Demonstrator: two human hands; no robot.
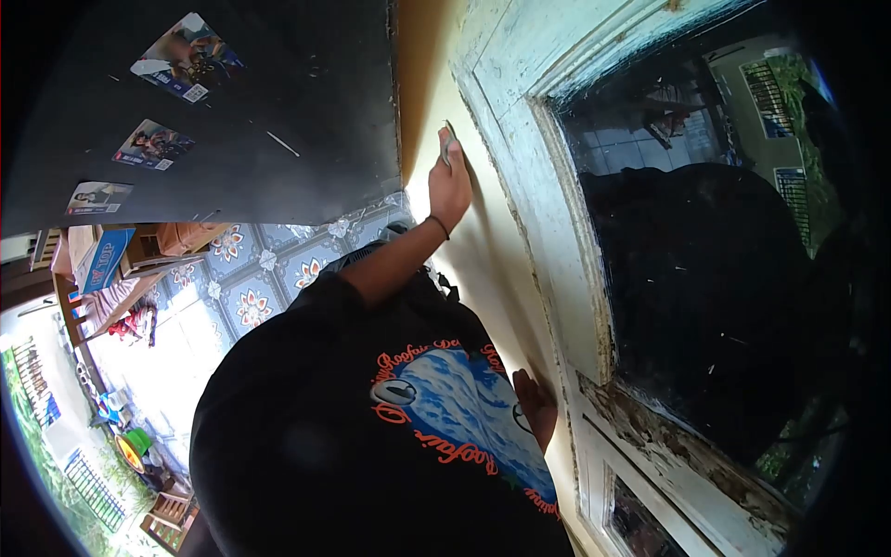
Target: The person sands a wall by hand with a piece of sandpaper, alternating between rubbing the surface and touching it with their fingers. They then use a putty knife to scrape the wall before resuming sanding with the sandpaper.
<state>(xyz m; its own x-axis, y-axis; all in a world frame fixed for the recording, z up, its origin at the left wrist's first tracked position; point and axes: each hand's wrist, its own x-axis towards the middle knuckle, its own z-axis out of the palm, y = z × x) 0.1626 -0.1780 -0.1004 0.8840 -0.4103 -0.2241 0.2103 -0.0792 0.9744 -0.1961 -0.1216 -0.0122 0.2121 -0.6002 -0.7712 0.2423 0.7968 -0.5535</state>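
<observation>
My left hand (pixel 450 190), with a dark band at its wrist, reaches up to a cream wall (pixel 483 223). Its fingers are closed on a thin, flat greyish piece (pixel 447 144) held against the wall. Lower down, my right hand (pixel 536 408) rests near the same wall beside the shirt. Its fingers look extended, and part of the hand is hidden by the black printed shirt (pixel 325 418). Nothing is visible in it.
A weathered white window frame (pixel 575 223) with dark reflective glass (pixel 687 278) stands at right. A black panel (pixel 306 93) with posters is at upper left. Patterned floor tiles (pixel 251 278), a blue-labelled box (pixel 107 260), a green item (pixel 137 440) and a wooden chair (pixel 167 511) lie left.
</observation>
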